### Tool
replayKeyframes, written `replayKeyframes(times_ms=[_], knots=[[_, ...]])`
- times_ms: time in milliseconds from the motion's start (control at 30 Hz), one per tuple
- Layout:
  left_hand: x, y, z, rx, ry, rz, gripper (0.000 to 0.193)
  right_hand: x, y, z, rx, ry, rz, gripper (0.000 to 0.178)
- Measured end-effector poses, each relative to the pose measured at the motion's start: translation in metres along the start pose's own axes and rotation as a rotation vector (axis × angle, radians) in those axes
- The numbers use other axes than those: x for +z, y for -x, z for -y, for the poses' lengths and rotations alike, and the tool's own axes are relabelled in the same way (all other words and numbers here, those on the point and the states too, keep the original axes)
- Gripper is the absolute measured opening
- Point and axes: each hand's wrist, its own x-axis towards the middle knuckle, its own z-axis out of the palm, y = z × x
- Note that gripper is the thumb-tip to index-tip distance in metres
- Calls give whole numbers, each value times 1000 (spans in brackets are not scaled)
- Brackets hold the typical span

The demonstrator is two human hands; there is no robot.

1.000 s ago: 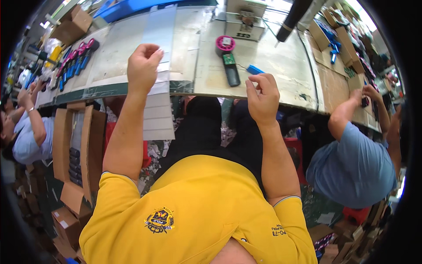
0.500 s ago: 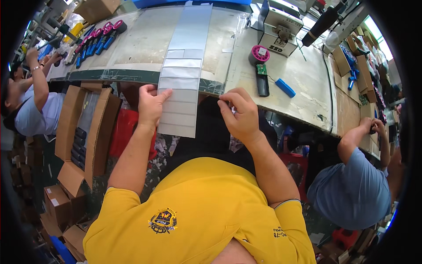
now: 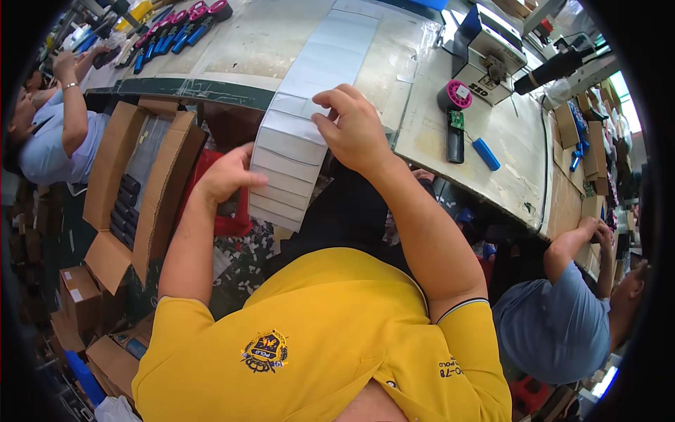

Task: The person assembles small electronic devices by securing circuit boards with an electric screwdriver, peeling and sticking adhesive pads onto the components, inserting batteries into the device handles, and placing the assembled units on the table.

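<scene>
A long pale strip of label sheet (image 3: 329,60) runs across the bench and hangs over its front edge towards me, crossed by several parallel lines on the hanging part. My left hand (image 3: 228,176) grips the strip's left edge, thumb on top and the other fingers behind it. Over the strip's right side, near the bench edge, is my right hand (image 3: 355,130), its thumb and forefinger curled towards each other. Whatever lies between those fingertips, if anything, is too small to make out.
At the right of the bench (image 3: 422,133) are a pink spool-like part (image 3: 454,96), a black handle with a green circuit board (image 3: 455,137), a blue cylinder (image 3: 486,154) and a white machine (image 3: 489,56). An open carton (image 3: 156,204) stands at left. Co-workers sit on both sides.
My right hand has moved left and away from me, from beside the strip to over it. My left hand has shifted left and nearer. The whole view has turned slightly.
</scene>
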Motion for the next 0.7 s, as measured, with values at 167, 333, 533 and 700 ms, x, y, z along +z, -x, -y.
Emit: replayKeyframes(times_ms=[167, 333, 533, 700], knots=[[2, -49, -29, -33, 253, -85, 45, 25, 0, -15, -32, 177, 11, 26], [15, -36, -44, -96, 391, -210, 39, 25, 8, -17, -80, 180, -3, 29], [21, -42, -63, 42, 307, -27, 39, 13, 16, -18, -91, 122, 24, 30], [48, -60, -96, -76, 324, -94, 38, 13, 18, -16, -57, 0, -5, 34]])
